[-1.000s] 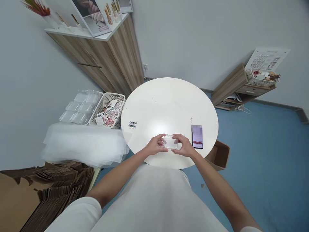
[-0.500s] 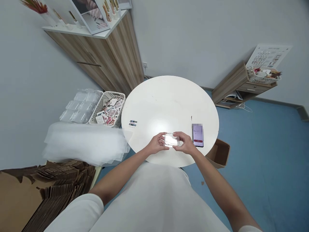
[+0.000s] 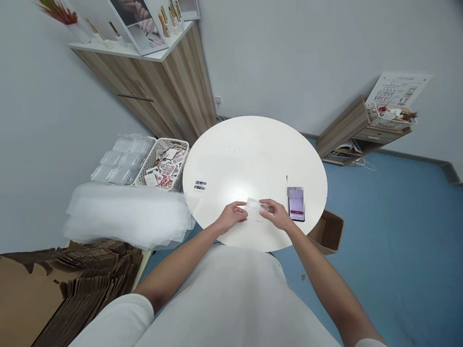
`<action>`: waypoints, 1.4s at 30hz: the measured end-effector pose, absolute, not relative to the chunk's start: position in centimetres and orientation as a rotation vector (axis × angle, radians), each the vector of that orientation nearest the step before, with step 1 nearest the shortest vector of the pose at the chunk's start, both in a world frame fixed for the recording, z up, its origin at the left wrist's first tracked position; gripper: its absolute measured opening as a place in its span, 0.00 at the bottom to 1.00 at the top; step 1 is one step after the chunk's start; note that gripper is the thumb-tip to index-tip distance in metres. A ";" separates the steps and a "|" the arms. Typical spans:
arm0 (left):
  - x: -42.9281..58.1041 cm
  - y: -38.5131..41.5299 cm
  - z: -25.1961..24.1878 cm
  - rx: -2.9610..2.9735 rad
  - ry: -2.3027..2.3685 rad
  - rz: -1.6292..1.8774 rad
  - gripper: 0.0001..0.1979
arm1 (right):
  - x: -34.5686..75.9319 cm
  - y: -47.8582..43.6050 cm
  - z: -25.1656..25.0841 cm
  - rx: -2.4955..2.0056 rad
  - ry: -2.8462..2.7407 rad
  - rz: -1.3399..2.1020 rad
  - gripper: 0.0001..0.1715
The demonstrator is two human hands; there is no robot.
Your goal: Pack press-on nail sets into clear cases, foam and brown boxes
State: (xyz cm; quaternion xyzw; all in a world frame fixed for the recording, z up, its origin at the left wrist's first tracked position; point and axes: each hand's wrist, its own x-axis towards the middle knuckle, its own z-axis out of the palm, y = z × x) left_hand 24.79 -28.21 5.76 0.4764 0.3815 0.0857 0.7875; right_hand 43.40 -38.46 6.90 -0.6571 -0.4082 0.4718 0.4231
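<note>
Left hand (image 3: 232, 217) and right hand (image 3: 278, 215) both grasp a clear plastic box (image 3: 256, 210) over the near worktop (image 3: 249, 154); phone (image 3: 296, 204) just right.

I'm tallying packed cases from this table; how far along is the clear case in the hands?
Done: nothing finished shows on the round table. In hand: the left hand and right hand both hold the clear plastic case; whether it is open is unclear. Left: the small card lies untouched, and the basket holds many cards.
</note>
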 end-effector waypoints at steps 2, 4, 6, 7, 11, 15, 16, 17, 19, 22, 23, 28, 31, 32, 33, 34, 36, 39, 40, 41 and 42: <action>24.7 -28.3 5.5 1.050 0.836 0.186 0.26 | 43.5 -38.3 6.8 -1.649 -0.955 1.223 0.22; 24.6 -28.3 5.4 1.078 0.834 0.192 0.26 | 43.5 -38.1 6.6 -1.648 -0.864 1.253 0.24; 24.5 -28.5 5.2 1.104 0.822 0.203 0.26 | 43.5 -38.0 6.5 -1.626 -0.756 1.287 0.28; 24.4 -28.6 5.2 1.115 0.815 0.209 0.26 | 43.4 -38.0 6.4 -1.609 -0.711 1.306 0.28; 24.2 -28.9 4.9 1.164 0.800 0.203 0.25 | 43.1 -37.8 6.0 -1.591 -0.606 1.350 0.25; 24.0 -29.0 4.9 1.205 0.782 0.192 0.25 | 42.6 -37.3 5.2 -1.588 -0.439 1.348 0.33; 23.9 -29.0 4.9 1.208 0.773 0.191 0.25 | 42.5 -37.2 4.9 -1.580 -0.405 1.353 0.34; 23.9 -29.0 5.0 1.209 0.766 0.192 0.25 | 42.4 -37.1 4.7 -1.572 -0.385 1.363 0.33; 23.9 -29.0 5.2 1.208 0.758 0.198 0.26 | 42.3 -37.0 4.4 -1.552 -0.385 1.398 0.29; 24.0 -29.0 5.2 1.201 0.767 0.213 0.26 | 42.3 -36.9 4.2 -1.533 -0.428 1.442 0.24; 24.0 -28.9 5.2 1.198 0.775 0.217 0.26 | 42.4 -37.0 4.2 -1.537 -0.434 1.440 0.24; 24.1 -28.7 4.9 1.175 0.834 0.243 0.26 | 41.7 -38.6 4.2 -1.663 -0.429 1.266 0.31; 24.2 -28.7 4.3 1.155 0.871 0.258 0.26 | 40.6 -40.0 4.0 -1.766 -0.452 1.138 0.31; 24.2 -28.8 4.0 1.152 0.876 0.258 0.26 | 40.2 -40.4 3.9 -1.782 -0.459 1.131 0.31; 24.3 -28.9 3.7 1.150 0.880 0.258 0.25 | 39.8 -40.8 3.7 -1.787 -0.467 1.141 0.31; 24.3 -29.0 3.3 1.149 0.883 0.257 0.24 | 39.4 -41.0 3.5 -1.789 -0.475 1.161 0.32; 24.4 -29.2 2.6 1.147 0.903 0.253 0.23 | 38.7 -41.1 2.9 -1.803 -0.485 1.190 0.33; 24.6 -29.5 1.7 1.150 0.960 0.234 0.21 | 38.3 -40.8 1.8 -1.869 -0.496 1.171 0.36; 24.7 -29.5 1.4 1.154 0.978 0.230 0.21 | 38.2 -40.6 1.5 -1.895 -0.504 1.150 0.36; 24.7 -29.5 1.3 1.158 0.992 0.228 0.21 | 38.2 -40.4 1.3 -1.918 -0.513 1.128 0.36; 24.8 -29.4 1.1 1.165 1.002 0.226 0.21 | 38.2 -40.3 1.1 -1.940 -0.522 1.104 0.36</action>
